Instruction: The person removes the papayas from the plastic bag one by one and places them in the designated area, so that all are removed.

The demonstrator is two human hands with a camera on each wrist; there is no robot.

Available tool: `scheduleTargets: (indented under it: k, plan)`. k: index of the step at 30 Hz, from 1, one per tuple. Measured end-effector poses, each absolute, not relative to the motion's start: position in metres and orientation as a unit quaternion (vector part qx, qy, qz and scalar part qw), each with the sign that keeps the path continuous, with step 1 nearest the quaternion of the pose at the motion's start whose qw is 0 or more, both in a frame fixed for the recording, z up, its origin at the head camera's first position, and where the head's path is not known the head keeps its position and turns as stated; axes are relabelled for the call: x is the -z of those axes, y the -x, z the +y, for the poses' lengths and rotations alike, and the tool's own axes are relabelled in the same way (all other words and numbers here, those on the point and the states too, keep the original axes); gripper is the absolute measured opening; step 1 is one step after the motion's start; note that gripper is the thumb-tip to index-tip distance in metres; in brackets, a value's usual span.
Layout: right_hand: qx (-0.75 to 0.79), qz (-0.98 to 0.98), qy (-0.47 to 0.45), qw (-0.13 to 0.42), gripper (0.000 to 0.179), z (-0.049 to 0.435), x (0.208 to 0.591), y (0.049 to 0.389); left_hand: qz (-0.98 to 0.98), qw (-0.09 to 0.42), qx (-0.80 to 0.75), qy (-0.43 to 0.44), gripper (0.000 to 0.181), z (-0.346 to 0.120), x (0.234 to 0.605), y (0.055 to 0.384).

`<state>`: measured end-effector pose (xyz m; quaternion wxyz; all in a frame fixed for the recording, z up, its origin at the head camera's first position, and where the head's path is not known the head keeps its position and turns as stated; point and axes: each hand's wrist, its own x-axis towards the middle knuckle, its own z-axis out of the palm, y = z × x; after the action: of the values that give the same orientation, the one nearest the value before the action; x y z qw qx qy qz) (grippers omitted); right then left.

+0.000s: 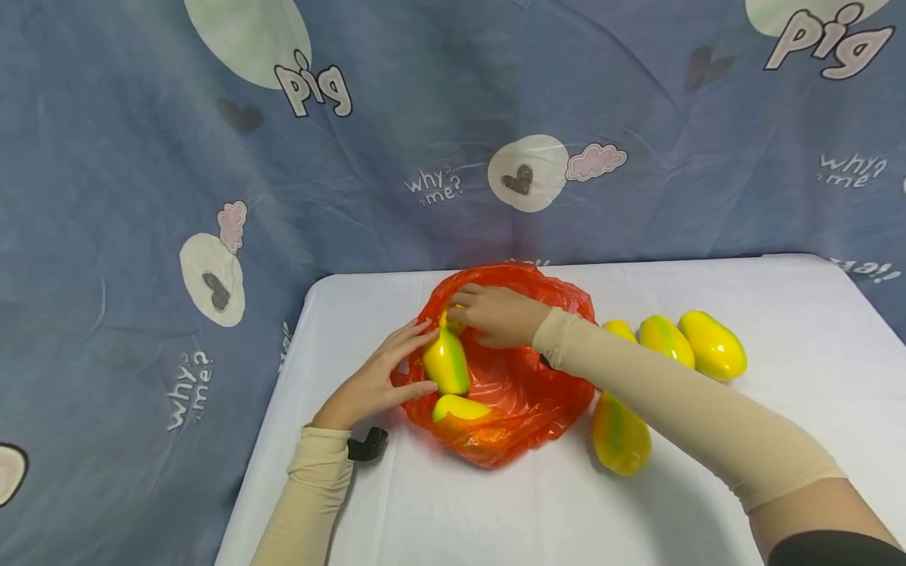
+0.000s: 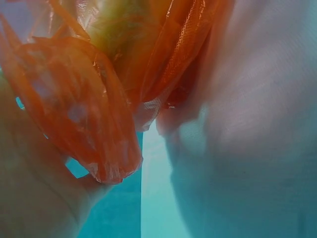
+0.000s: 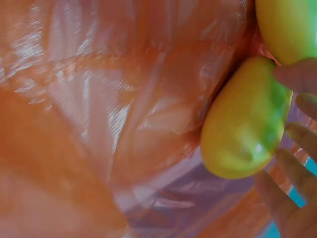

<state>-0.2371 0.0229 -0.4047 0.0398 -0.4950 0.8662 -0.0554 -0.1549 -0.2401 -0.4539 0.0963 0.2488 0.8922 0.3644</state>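
Note:
A red plastic bag [image 1: 524,393] lies spread open on the table, with several yellow-green mangoes inside. My right hand [image 1: 495,314] reaches into its far left part, fingers curled over a mango [image 1: 454,321] that they mostly cover. Just below it a second mango [image 1: 447,365] lies against the bag's left side; it is also seen in the right wrist view [image 3: 242,124]. Another mango [image 1: 460,409] sits nearer the front rim. My left hand [image 1: 382,369] is at the bag's left edge, fingers extended and spread, the tips beside the second mango. Orange film [image 2: 94,109] crosses the left wrist view.
To the right of the bag, several more mangoes [image 1: 711,346] lie on the white table [image 1: 510,519], some partly behind my right forearm. One mango [image 1: 621,434] is closer to the front. A blue printed curtain [image 1: 396,212] hangs behind the table.

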Motion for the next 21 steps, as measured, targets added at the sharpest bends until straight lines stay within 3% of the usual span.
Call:
scheduleTargets:
  k: [7, 16, 21]
  plan:
    - [0.026, 0.865, 0.501, 0.022, 0.041, 0.012, 0.412, 0.247, 0.893, 0.102, -0.364, -0.243, 0.08, -0.24, 0.454, 0.154]
    - [-0.004, 0.901, 0.434, 0.01, 0.04, 0.013, 0.411, 0.252, 0.891, 0.1, -0.366, -0.248, 0.079, -0.239, 0.454, 0.155]
    - [0.016, 0.924, 0.377, 0.058, 0.05, 0.013, 0.408, 0.252, 0.893, 0.106, -0.367, -0.239, 0.079, -0.24, 0.453, 0.154]
